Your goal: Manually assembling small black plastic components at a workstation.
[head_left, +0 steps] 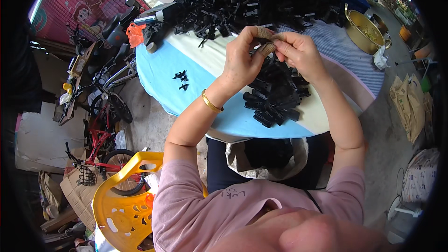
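Above the round table (pixel 186 102), my left hand (pixel 240 60) and my right hand (pixel 302 56) meet at the fingertips. Tan wraps cover the left thumb and index finger. Both hands are closed in a pinch, the right one beside the wrapped left fingertips; what lies between them is too small to make out. Just below them sits a smaller heap of black plastic pieces (pixel 273 100). A large mound of similar black pieces (pixel 252 2) covers the table's far side. Several tiny black bits (pixel 181 79) lie apart on the blue stripe at left.
A woven sack (pixel 301 161) with dark contents stands open below the near table edge. At the far right is a gold-coloured pot (pixel 361 25). An orange plastic bag (pixel 135 34) hangs near the far left edge. A yellow plastic chair (pixel 105 200) and a red bicycle (pixel 95 142) stand to the left.
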{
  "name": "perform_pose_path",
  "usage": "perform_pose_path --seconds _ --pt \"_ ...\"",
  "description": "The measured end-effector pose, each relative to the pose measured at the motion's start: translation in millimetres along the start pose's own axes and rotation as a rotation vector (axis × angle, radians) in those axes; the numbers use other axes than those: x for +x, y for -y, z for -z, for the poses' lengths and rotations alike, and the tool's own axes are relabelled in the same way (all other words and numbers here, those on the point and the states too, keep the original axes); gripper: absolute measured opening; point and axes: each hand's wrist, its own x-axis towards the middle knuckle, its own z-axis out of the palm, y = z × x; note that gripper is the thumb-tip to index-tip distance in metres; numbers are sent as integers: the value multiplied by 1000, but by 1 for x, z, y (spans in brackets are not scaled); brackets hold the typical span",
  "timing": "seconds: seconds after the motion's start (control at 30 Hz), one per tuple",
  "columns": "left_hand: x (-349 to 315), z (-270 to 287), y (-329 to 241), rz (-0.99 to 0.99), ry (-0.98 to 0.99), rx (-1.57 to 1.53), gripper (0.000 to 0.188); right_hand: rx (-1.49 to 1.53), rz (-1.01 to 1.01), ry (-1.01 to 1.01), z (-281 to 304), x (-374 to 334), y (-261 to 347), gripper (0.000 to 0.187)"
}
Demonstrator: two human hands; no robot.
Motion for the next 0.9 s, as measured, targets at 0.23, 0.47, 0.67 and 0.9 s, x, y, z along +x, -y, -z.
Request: perform_pose_path --seconds 0.23,0.47,0.67,0.9 --pt "1 -14 -8 88 -102 117 51 -350 373 -118 8 1 1 19" --pt "9 25 -16 332 339 -433 78 -147 244 -16 24 8 -4 14" --pt "12 28 2 416 381 -724 52 96 178 114 24 5 -5 20" --pt "7 13 8 508 316 -871 20 -37 347 94 13 6 -6 18"
